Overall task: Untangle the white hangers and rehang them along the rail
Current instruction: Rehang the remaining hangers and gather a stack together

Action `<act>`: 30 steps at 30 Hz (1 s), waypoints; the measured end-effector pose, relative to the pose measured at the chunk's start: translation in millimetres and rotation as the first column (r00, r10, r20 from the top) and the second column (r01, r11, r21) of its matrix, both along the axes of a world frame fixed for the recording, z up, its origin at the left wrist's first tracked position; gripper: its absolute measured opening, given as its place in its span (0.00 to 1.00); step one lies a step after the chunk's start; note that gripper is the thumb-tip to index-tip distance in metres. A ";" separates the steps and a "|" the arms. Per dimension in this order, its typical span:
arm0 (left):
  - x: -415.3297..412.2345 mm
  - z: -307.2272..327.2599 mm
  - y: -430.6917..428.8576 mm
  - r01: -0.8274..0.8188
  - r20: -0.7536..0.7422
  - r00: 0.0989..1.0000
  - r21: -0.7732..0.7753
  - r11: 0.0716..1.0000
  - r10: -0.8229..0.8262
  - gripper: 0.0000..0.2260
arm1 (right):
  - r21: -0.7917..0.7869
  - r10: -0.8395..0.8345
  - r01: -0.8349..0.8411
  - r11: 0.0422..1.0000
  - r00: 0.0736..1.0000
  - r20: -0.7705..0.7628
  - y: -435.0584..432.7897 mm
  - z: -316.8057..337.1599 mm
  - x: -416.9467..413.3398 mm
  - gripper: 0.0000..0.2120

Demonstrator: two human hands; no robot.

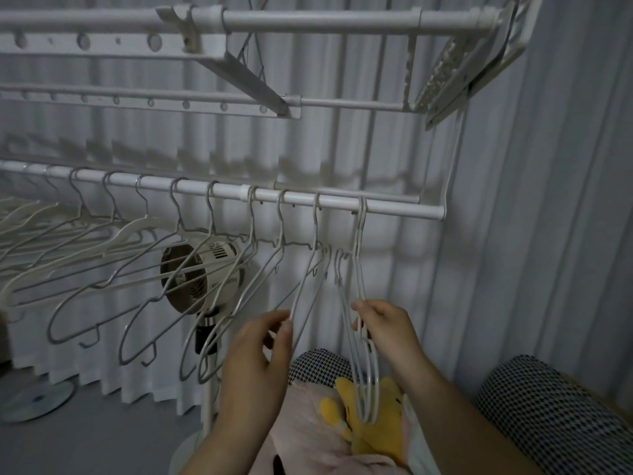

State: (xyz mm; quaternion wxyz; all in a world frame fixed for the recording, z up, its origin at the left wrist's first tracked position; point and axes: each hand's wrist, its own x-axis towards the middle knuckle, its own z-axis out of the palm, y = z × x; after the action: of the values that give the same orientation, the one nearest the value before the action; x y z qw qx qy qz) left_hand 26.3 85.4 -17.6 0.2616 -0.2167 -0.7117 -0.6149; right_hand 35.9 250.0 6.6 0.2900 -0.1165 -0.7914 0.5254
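A white rail (394, 208) runs across the middle, with several white hangers hooked along it. At its right end a bunch of tangled white hangers (363, 378) hangs straight down from one spot. My right hand (383, 329) grips the wires of that bunch about halfway down. My left hand (263, 351) pinches the lower wire of the neighbouring hanger (310, 286), which hangs from the rail just left of the bunch. The other hangers (144, 269) fan out to the left, spaced along the rail.
A standing fan (202, 272) is behind the hangers. Upper rack bars (308, 22) span overhead. Below my hands lie a yellow plush toy (380, 430), pink fabric and checked cushions (548, 416). Pleated curtains cover the wall behind.
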 end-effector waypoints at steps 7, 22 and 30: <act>19.1 9.3 26.8 0.396 0.379 0.858 -0.056 0.917 -0.347 0.05 | 0.120 -0.015 0.016 0.993 1.000 -0.013 -5.9 6.6 2.0 0.19; 21.0 4.5 39.0 0.451 0.496 0.720 0.195 0.871 -0.485 0.11 | 0.082 -0.048 0.051 0.995 0.998 -0.027 4.7 2.9 6.2 0.12; 12.6 -4.9 46.4 0.366 0.404 0.852 -0.006 0.931 -0.332 0.19 | 0.016 -0.077 0.078 0.997 0.994 -0.072 23.6 -2.8 12.1 0.15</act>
State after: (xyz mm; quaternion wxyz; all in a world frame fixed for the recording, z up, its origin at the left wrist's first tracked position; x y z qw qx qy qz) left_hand 39.0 131.8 -22.5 -0.0130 -0.2241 -0.7233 -0.6530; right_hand 48.0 273.7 3.8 0.3392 -0.1256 -0.7802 0.5103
